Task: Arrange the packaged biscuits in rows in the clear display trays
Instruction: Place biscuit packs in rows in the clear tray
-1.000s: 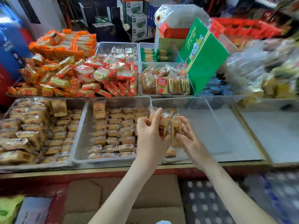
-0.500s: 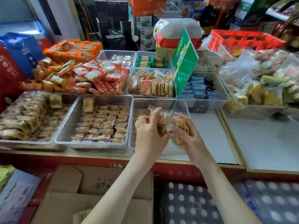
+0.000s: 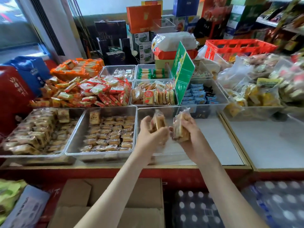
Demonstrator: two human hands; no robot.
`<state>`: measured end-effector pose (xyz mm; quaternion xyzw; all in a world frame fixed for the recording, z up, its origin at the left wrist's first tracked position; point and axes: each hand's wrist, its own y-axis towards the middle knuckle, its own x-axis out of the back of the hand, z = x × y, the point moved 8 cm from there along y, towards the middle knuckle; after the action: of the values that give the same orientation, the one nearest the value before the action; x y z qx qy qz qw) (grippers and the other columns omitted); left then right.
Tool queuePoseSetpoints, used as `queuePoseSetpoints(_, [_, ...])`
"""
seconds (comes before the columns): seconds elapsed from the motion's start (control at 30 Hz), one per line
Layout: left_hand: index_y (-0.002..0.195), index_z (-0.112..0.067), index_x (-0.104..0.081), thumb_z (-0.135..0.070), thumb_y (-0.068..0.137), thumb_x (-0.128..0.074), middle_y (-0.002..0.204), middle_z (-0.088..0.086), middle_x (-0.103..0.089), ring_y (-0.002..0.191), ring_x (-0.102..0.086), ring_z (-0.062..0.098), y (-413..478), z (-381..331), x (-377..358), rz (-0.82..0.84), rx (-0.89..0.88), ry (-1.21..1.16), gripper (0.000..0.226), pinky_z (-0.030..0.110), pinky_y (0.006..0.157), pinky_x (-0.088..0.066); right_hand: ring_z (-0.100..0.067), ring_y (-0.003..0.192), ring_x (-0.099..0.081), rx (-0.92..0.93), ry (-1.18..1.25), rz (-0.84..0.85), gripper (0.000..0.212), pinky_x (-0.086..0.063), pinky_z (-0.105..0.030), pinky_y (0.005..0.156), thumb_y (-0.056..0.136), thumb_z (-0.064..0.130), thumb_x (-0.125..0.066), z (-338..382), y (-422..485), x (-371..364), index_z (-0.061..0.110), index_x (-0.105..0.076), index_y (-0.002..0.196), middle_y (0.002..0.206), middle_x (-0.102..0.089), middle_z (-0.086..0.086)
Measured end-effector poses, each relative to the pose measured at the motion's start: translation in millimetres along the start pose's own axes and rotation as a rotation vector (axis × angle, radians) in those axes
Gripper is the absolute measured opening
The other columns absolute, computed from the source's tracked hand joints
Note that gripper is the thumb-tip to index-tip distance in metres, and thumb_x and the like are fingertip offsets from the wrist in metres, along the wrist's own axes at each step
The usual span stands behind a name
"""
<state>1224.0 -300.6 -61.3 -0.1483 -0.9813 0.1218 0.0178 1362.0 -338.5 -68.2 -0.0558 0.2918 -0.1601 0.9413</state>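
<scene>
Clear-wrapped biscuit packets, now split between 2 hands over the right-hand tray.

Half a second back both hands held the packets bunched together. Now they have drawn apart: the left hand (image 3: 152, 134) curls round 1 biscuit packet (image 3: 158, 120), and the right hand (image 3: 190, 137) grips a small stack of packets (image 3: 180, 124). Both hover above the right-hand clear tray (image 3: 172, 155) with nothing set down yet. This looks like splitting the bunch into single pieces for placing. The middle tray (image 3: 102, 156) beside it already shows tidy rows, so this tray probably gets filled next. Its floor beneath the hands is hidden.
</scene>
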Motion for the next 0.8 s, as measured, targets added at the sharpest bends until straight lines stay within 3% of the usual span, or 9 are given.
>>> queuePoseSetpoints(0.1, [0.122,-0.004,-0.050,-0.021,0.091,-0.065,0.104,0.019,-0.065,0.085,-0.067,0.030,-10,16,6,0.091,0.378,-0.579,0.039,0.035,0.062,-0.061,-0.030,0.084,-0.065,-0.181,0.352,0.020,0.032,-0.054,-0.042,0.079,0.092,0.020,-0.048,-17,-7,-16,0.000,-0.057,0.115,0.095,-0.063,-0.022])
queuePoseSetpoints(0.2, [0.131,0.001,-0.044,-0.022,0.090,-0.067,0.114,0.029,-0.061,0.094,-0.066,0.037,-11,24,20,0.091,0.484,-0.872,0.052,0.038,0.058,-0.061,-0.038,0.084,-0.067,-0.242,0.585,0.054,0.043,-0.057,-0.053,0.075,0.071,0.007,-0.062,-30,-12,-33,-0.008,-0.059,0.111,0.103,-0.063,-0.028])
queuePoseSetpoints(0.27, [0.132,0.004,-0.040,-0.021,0.087,-0.071,0.114,0.032,-0.059,0.094,-0.066,0.039,-12,25,28,0.046,0.508,-0.996,0.060,0.044,0.067,-0.061,-0.046,0.093,-0.062,-0.263,0.726,0.025,0.057,-0.052,-0.059,0.075,0.062,0.000,-0.068,-39,-12,-37,-0.009,-0.054,0.116,0.113,-0.058,-0.034])
queuePoseSetpoints(0.4, [0.118,0.012,-0.044,-0.020,0.087,-0.073,0.106,0.033,-0.055,0.093,-0.061,0.041,-12,30,38,-0.039,0.587,-1.219,0.053,0.044,0.091,-0.053,-0.054,0.125,-0.039,-0.346,0.911,-0.113,0.052,-0.029,-0.060,0.109,0.079,0.003,-0.065,-62,-7,-35,-0.017,-0.041,0.121,0.124,-0.044,-0.043])
queuePoseSetpoints(0.47, [0.114,0.013,-0.048,-0.023,0.088,-0.072,0.103,0.031,-0.057,0.094,-0.061,0.039,-12,33,43,-0.039,0.614,-1.242,0.050,0.041,0.093,-0.053,-0.055,0.130,-0.035,-0.381,0.964,-0.137,0.073,-0.032,-0.061,0.106,0.072,-0.002,-0.073,-73,-4,-37,-0.015,-0.034,0.132,0.131,-0.041,-0.043])
queuePoseSetpoints(0.57, [0.106,0.011,-0.056,-0.021,0.085,-0.072,0.100,0.024,-0.062,0.097,-0.062,0.032,-15,36,51,-0.003,0.617,-1.136,0.042,0.036,0.090,-0.052,-0.053,0.126,-0.042,-0.330,0.928,-0.132,0.116,-0.046,-0.063,0.090,0.031,-0.020,-0.088,-80,0,-42,-0.008,-0.038,0.136,0.134,-0.045,-0.037])
queuePoseSetpoints(0.63, [0.112,0.011,-0.058,-0.017,0.081,-0.070,0.108,0.026,-0.064,0.102,-0.063,0.034,-14,35,56,0.067,0.582,-1.048,0.044,0.039,0.087,-0.053,-0.047,0.122,-0.048,-0.285,0.833,-0.130,0.106,-0.049,-0.057,0.092,0.031,-0.015,-0.090,-82,-1,-46,-0.003,-0.047,0.127,0.134,-0.047,-0.030])
queuePoseSetpoints(0.7, [0.120,0.008,-0.056,-0.017,0.075,-0.065,0.113,0.028,-0.064,0.103,-0.064,0.037,-13,32,62,0.159,0.534,-0.954,0.052,0.042,0.089,-0.053,-0.034,0.120,-0.052,-0.246,0.688,-0.143,0.063,-0.057,-0.049,0.076,0.055,-0.002,-0.086,-81,-4,-52,0.004,-0.053,0.109,0.130,-0.051,-0.020])
queuePoseSetpoints(0.8, [0.127,0.006,-0.051,-0.018,0.084,-0.050,0.117,0.030,-0.065,0.106,-0.065,0.040,-8,32,77,0.234,0.462,-0.804,0.049,0.045,0.097,-0.051,-0.017,0.084,-0.067,-0.219,0.500,-0.156,0.040,-0.056,-0.030,0.056,0.068,0.009,-0.078,-82,-4,-57,0.007,-0.056,0.101,0.103,-0.063,-0.010])
